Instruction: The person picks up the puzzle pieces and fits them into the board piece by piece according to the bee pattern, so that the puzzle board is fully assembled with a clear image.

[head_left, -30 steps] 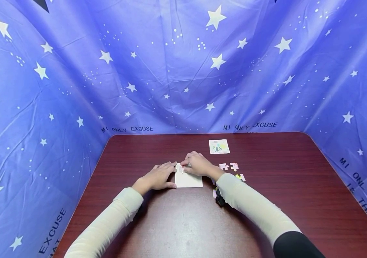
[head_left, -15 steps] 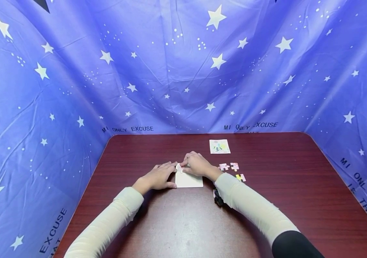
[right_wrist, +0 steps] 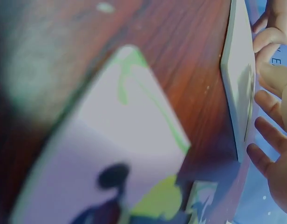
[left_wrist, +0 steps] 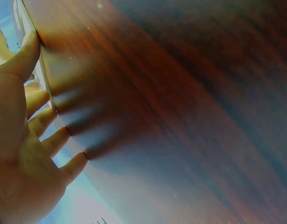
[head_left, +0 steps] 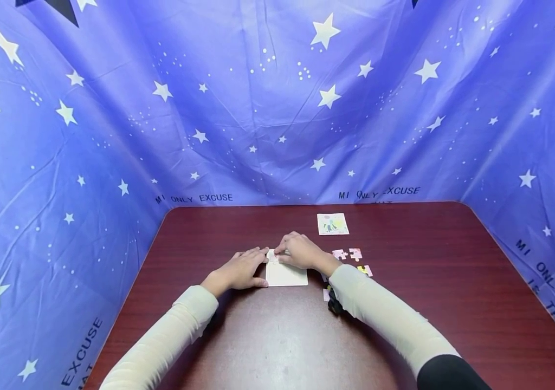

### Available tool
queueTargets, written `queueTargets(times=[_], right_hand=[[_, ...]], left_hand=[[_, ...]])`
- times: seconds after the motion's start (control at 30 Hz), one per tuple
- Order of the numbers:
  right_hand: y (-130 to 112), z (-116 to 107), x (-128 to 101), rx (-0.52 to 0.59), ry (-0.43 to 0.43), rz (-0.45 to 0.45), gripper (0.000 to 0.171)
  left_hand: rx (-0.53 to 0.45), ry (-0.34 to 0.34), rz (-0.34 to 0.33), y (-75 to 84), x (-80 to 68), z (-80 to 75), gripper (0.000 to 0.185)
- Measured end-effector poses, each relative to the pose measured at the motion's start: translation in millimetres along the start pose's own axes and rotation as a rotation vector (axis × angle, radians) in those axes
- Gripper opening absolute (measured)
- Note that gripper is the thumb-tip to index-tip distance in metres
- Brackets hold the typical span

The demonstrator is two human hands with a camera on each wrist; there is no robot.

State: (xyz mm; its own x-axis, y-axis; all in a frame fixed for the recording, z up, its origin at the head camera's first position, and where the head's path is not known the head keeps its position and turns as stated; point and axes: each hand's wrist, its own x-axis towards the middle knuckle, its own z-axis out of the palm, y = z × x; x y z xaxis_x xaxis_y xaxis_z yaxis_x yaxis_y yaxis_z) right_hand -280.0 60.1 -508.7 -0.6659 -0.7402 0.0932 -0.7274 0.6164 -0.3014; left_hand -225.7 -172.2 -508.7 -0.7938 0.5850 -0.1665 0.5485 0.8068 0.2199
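Observation:
A white puzzle board (head_left: 287, 276) lies flat on the dark red table (head_left: 268, 346). My left hand (head_left: 239, 269) rests flat beside it, with spread fingers (left_wrist: 41, 119) against its left edge (left_wrist: 44, 79). My right hand (head_left: 301, 251) lies over the board's far left corner, fingertips pressing down on a small pale puzzle piece (head_left: 272, 256). In the right wrist view the board (right_wrist: 240, 74) stands edge-on with loosely spread fingers (right_wrist: 269, 105) past it, and a pale purple, green and yellow piece (right_wrist: 120, 154) fills the foreground.
Loose pink and yellow pieces (head_left: 354, 253) lie right of my right hand, and another piece (head_left: 326, 294) peeks out under my right forearm. A small printed picture card (head_left: 333, 223) sits farther back. Blue star-patterned cloth (head_left: 277, 108) walls in the table on three sides.
The hands have stayed almost still at the board's far left corner. The whole scene has shifted slightly down in the head view.

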Motion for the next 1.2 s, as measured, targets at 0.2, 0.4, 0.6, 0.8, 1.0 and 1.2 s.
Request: queueTargets(times=[0.2, 0.4, 0.6, 0.8, 1.0, 1.2], right_hand=[[6, -6, -9, 0.027, 0.023, 0.044, 0.028], [16, -18, -22, 0.036, 0.045, 0.016, 0.028], [29, -29, -39, 0.031, 0.068, -0.018, 0.027], [45, -34, -57, 0.002, 0.070, -0.011, 0.028], [60, -40, -74, -0.005, 0.076, 0.011, 0.027], [72, -45, -87, -0.005, 0.057, 0.051, 0.028]], left_hand=[[-0.004, 0.007, -0.007, 1.0, 0.7, 0.6, 0.065], [-0.009, 0.000, -0.008, 1.8, -0.1, -0.1, 0.065], [-0.008, 0.013, -0.001, 2.8, -0.8, -1.1, 0.065], [-0.014, 0.017, 0.004, 3.5, -1.4, -1.7, 0.065], [-0.015, 0.021, 0.003, 2.4, -1.2, -0.4, 0.064], [-0.014, 0.010, -0.004, 2.0, -1.0, -1.0, 0.066]])
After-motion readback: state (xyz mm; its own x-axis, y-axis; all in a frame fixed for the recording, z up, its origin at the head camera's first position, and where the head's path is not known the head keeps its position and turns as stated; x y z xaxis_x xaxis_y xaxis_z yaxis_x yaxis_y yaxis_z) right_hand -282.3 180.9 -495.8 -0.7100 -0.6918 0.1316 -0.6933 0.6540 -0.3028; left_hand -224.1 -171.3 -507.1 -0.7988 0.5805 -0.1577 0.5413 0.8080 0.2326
